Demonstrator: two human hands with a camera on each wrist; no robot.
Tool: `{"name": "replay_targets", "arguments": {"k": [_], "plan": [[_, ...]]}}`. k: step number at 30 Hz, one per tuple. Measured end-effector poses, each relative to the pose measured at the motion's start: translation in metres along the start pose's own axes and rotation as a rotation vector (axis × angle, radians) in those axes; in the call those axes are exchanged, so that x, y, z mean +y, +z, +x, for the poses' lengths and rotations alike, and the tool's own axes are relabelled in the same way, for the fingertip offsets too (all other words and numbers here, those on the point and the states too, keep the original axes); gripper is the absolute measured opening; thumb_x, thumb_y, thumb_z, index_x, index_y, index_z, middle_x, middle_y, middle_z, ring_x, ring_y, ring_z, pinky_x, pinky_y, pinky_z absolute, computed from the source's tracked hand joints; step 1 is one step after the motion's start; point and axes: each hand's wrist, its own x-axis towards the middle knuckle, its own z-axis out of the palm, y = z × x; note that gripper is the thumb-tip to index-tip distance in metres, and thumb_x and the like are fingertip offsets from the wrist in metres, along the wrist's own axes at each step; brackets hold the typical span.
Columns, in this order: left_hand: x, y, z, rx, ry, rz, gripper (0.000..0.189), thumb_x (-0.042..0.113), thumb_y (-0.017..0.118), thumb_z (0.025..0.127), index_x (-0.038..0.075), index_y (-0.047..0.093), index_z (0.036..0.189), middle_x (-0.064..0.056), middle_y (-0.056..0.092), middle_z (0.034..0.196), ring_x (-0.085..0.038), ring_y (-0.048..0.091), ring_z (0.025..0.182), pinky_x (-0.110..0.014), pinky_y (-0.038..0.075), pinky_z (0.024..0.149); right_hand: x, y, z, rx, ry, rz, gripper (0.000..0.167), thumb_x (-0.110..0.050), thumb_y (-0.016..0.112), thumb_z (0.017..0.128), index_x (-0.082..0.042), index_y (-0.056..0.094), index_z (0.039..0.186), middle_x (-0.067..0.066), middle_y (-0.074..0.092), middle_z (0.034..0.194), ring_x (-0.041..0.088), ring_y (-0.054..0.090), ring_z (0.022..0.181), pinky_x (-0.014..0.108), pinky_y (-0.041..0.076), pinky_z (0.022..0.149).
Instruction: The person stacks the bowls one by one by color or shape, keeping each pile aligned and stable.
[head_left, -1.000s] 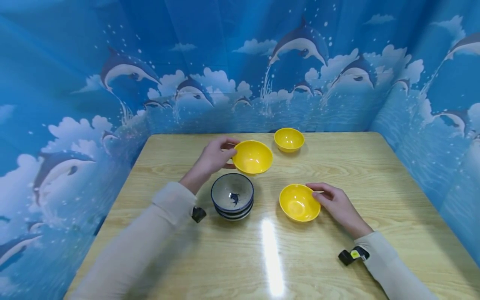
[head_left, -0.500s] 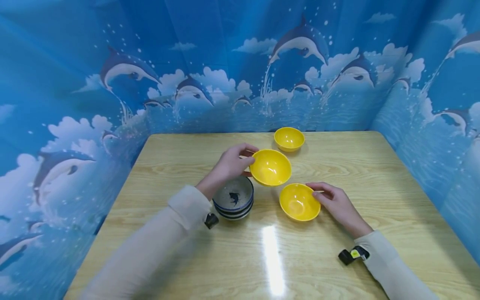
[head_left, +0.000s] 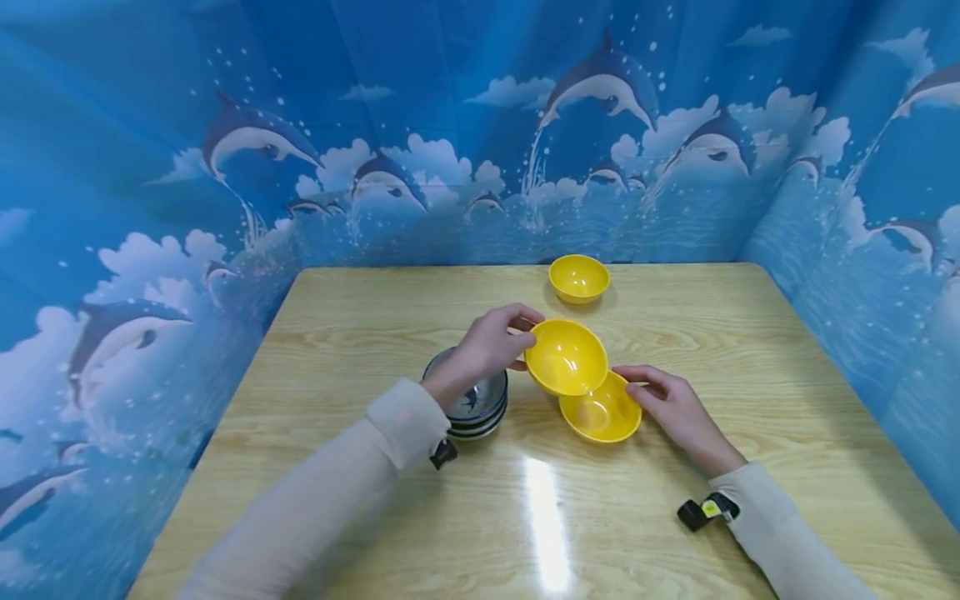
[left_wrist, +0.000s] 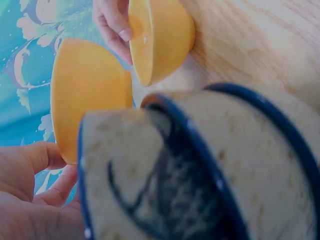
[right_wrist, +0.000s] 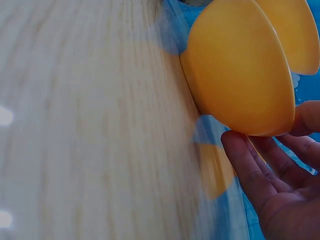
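Between thumb and fingers my left hand [head_left: 495, 342] pinches the left rim of a yellow bowl [head_left: 564, 358], held up off the table. Its lower right edge overlaps a second yellow bowl [head_left: 602, 414] in the head view; the left wrist view shows the held bowl [left_wrist: 90, 95] apart from the other [left_wrist: 167, 40]. That second bowl stands on the table, and my right hand [head_left: 678, 412] holds its right rim with the thumb at the edge and fingers against the outer side. Under my left forearm is a stack of grey bowls [head_left: 480, 400] with dark blue rims, partly hidden.
A third yellow bowl [head_left: 579, 279] stands near the far edge of the wooden table [head_left: 360, 325]. A blue curtain [head_left: 465, 108] printed with dolphins hangs behind the table and along both sides.
My left hand has carried its yellow bowl to the right and nearer, from above the grey stack to above the second yellow bowl. My right hand and its bowl have stayed in place.
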Motion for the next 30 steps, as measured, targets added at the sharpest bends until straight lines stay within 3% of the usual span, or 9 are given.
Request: {"name": "replay_targets", "arguments": {"k": [14,20,24,30], "plan": [[0.005,0.025,-0.001,-0.032,-0.008,0.073,0.03,0.011,0.067,0.109,0.018,0.068,0.138,-0.006,0.068,0.137,-0.019,0.072,0.102,-0.029,0.069,0.077,0.0,0.001,0.002,0.021,-0.011,-0.014,0.046,-0.03,0.056,0.116,-0.004,0.059,0.153,0.022,0.062,0.153,0.035,0.062,0.136,0.004,0.048,0.096],[0.003,0.037,-0.001,-0.027,0.053,0.141,0.031,0.011,0.068,0.108,0.016,0.068,0.139,-0.006,0.07,0.136,-0.017,0.071,0.1,-0.025,0.067,0.075,0.0,0.0,0.002,0.029,-0.015,-0.025,0.044,-0.025,0.055,0.116,-0.002,0.059,0.153,0.022,0.06,0.156,0.011,0.065,0.122,0.005,0.051,0.095],[0.002,0.044,-0.002,-0.018,0.11,0.188,0.032,0.012,0.067,0.108,0.016,0.069,0.139,-0.005,0.072,0.136,-0.017,0.071,0.107,-0.024,0.065,0.079,0.001,0.0,0.002,0.038,-0.017,-0.031,0.043,-0.022,0.055,0.116,0.0,0.058,0.153,0.024,0.059,0.156,-0.006,0.061,0.112,0.005,0.05,0.094],[0.0,0.052,-0.006,-0.002,0.16,0.258,0.033,0.013,0.067,0.108,0.017,0.068,0.141,-0.004,0.073,0.138,-0.018,0.069,0.117,-0.027,0.064,0.089,0.001,0.001,0.002,0.034,-0.014,0.003,0.045,-0.024,0.056,0.115,0.001,0.058,0.153,0.025,0.059,0.155,-0.011,0.062,0.108,0.006,0.051,0.095]]}}
